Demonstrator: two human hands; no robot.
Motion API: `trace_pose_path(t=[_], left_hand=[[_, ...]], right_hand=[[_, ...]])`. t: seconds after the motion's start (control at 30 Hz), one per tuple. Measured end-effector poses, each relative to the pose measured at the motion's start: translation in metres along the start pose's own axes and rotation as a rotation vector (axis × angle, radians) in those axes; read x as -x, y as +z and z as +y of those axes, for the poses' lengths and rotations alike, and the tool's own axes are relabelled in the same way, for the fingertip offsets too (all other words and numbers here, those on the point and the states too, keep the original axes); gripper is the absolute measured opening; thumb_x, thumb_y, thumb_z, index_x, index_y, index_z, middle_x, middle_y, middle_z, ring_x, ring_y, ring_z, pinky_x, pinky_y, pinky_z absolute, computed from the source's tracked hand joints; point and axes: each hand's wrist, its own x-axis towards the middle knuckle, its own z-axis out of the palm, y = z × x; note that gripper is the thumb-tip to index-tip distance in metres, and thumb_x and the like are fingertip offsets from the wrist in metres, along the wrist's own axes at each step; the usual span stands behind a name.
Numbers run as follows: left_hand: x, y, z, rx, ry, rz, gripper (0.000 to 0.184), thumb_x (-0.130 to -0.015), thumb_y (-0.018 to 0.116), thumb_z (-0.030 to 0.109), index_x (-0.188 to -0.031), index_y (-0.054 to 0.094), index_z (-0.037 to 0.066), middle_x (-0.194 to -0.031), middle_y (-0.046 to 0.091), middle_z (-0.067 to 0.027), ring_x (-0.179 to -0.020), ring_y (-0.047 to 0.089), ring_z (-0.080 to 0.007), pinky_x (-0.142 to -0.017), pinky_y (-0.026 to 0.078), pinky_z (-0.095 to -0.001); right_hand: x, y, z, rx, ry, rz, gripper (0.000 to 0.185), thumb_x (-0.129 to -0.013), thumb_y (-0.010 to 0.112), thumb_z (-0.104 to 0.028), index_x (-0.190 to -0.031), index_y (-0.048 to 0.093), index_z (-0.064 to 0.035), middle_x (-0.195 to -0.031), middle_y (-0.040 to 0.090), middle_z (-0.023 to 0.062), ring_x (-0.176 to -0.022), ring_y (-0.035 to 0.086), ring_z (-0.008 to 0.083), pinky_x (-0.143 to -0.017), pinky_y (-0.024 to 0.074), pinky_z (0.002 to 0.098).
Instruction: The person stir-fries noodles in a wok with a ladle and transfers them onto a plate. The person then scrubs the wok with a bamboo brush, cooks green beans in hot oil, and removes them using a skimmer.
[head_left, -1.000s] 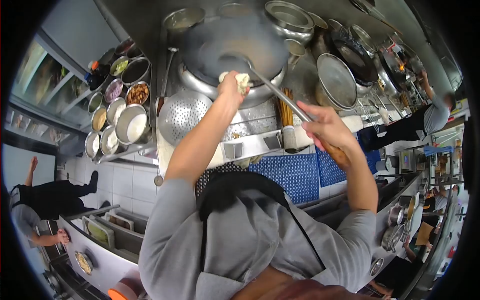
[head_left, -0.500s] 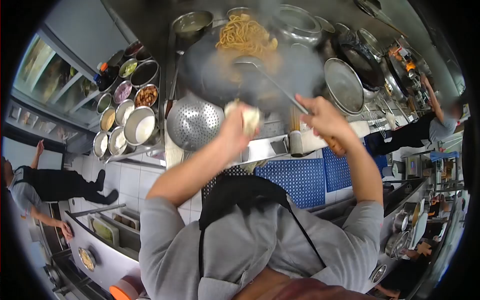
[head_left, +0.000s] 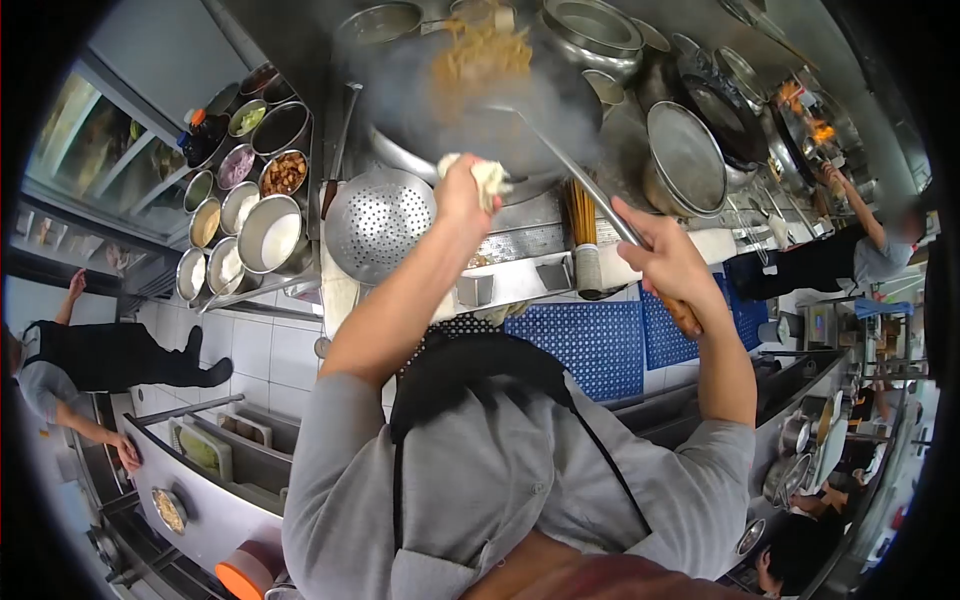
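Note:
My left hand (head_left: 464, 200) is closed round a folded pale cloth (head_left: 489, 178) at the near edge of the wok (head_left: 402, 156). The wok's grip under the cloth is hidden. My right hand (head_left: 668, 252) is closed on the long ladle (head_left: 572, 166), near its wooden handle end; steam blurs the ladle's bowl over the wok. A blurred mass of noodles (head_left: 484, 58) shows at the wok's far side. Just left of my left hand lies a perforated metal strainer (head_left: 380, 222). Between my hands stands a bamboo wok brush (head_left: 586, 240).
Several metal tubs of ingredients, one with brown chunks (head_left: 284, 173), stand at left. A pot with a mesh top (head_left: 686, 158) is right of the wok. One co-worker (head_left: 110, 350) is at far left, another (head_left: 850, 250) at far right near a flame (head_left: 822, 130).
The wok has tilted, showing more of its near rim, and the noodles have blurred with motion. My left hand has moved slightly up and left, and the ladle stands farther back from the noodles.

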Motion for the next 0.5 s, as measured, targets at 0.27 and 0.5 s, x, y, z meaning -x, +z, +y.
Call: trace_pose_path(t=[0.27,0.5], left_hand=[[-0.105,-0.011,0.006,-0.077,0.019,-0.045,0.012,-0.087,0.059,0.023,-0.09,0.06,0.011,-0.076,0.065,-0.0047,-0.06,0.061,-0.0175,-0.04,0.04,-0.0272],[-0.117,-0.015,0.01,-0.095,-0.033,-0.072,0.013,-0.087,0.058,0.023,-0.091,0.061,0.011,-0.077,0.065,-0.0049,-0.062,0.062,-0.0182,-0.042,0.042,-0.0278]], right_hand=[[-0.051,0.038,0.066,0.159,-0.231,0.369,0.06,-0.084,0.064,-0.006,-0.142,0.048,-0.0071,-0.066,0.058,0.0184,-0.051,0.057,0.0199,-0.057,0.0475,0.0352],[-0.048,0.038,0.017,0.222,-0.274,0.302,0.061,-0.082,0.064,-0.008,-0.141,0.049,-0.0099,-0.098,0.062,0.0331,-0.084,0.066,0.0397,-0.08,0.0487,0.0395]])
